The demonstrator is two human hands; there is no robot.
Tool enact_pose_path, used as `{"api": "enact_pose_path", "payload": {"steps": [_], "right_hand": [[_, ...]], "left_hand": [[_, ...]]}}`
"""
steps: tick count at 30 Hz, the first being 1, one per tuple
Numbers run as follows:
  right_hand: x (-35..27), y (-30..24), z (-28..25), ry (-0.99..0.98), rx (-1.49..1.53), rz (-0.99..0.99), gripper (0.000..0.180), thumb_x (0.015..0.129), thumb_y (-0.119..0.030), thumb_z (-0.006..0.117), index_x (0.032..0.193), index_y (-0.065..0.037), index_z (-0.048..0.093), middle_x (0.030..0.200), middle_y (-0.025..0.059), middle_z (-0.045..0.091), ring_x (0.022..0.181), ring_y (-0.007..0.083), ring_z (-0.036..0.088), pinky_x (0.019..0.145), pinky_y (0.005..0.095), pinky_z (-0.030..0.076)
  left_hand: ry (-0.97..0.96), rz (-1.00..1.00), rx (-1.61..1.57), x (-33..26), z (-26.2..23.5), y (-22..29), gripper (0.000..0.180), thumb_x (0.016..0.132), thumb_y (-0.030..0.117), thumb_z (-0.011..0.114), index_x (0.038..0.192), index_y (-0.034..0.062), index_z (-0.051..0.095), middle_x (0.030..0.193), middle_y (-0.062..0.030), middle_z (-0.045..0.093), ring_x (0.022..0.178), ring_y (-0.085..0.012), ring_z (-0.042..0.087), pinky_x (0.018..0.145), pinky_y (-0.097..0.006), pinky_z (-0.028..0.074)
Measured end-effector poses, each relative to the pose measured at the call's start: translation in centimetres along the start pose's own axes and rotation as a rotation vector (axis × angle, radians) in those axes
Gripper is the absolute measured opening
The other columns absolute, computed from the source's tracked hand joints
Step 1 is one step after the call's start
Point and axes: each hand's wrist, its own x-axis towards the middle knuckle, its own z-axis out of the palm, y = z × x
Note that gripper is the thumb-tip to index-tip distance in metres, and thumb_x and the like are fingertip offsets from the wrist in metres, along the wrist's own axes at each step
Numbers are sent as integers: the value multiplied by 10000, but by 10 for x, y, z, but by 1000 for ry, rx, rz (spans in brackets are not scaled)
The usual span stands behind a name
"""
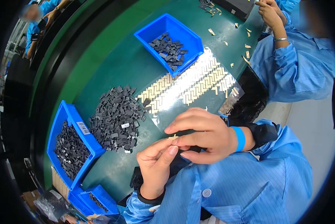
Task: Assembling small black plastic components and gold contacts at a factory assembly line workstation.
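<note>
Both hands met just above the bench (111, 63): our left hand (156, 164) pinched a small tan strip (172, 137), our right hand (203, 136) closed fingertips onto it. We judged it mid-assembly; next needed a black piece from the loose pile (117, 117). Blue bins (72, 119) (190, 37) held more.

My counter (111, 71) is dark green. On it lie a loose heap of small black parts (117, 117), a sheet of pale beige strips in rows (190, 82), a blue bin (171, 41) with more black parts at the far side, another blue bin (71, 143) full of them at my left, and scattered beige scraps (246, 44) near a co-worker.
</note>
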Motion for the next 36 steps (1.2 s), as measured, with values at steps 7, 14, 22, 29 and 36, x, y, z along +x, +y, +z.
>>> {"api": "enact_pose_path", "payload": {"steps": [7, 14, 22, 29, 36], "right_hand": [[7, -1, -9, -165, 329, 225, 136, 754, -36, 654, 887, -23, 629, 896, 82, 608, 798, 239, 580, 686, 335, 451], [7, 2, -9, -194, 137, 173, 117, 757, -80, 663, 862, -43, 626, 874, 50, 597, 758, 203, 560, 680, 317, 408], [9, -3, -17, -306, 0, 194, 58, 781, -78, 634, 821, -52, 603, 927, 56, 576, 783, 209, 549, 735, 330, 393], [8, 13, -78, -524, -4, 429, 44, 771, -80, 614, 770, -38, 601, 841, 61, 582, 785, 238, 560, 721, 334, 416], [-26, -3, -128, -897, -768, 483, 117, 658, -89, 638, 761, -45, 606, 754, 47, 585, 742, 252, 570, 702, 367, 438]], "left_hand": [[89, -63, 96, -4, 7, 7, 148, 829, 34, 596, 919, -80, 628, 843, -163, 648, 740, -215, 635, 689, -300, 515], [168, 112, 432, -7, 9, 3, 120, 806, -42, 584, 914, -78, 624, 834, -153, 648, 721, -184, 635, 674, -265, 509], [69, 387, 985, -2, 16, 7, 106, 772, -68, 601, 877, -55, 601, 809, -141, 641, 681, -181, 638, 613, -251, 492], [169, -29, 237, -8, 4, 5, 106, 830, 11, 594, 902, -65, 610, 796, -154, 641, 662, -209, 636, 630, -289, 518], [157, 25, 199, -3, 10, 3, 139, 841, 71, 597, 877, -62, 613, 757, -161, 637, 614, -210, 619, 582, -310, 522]]}}
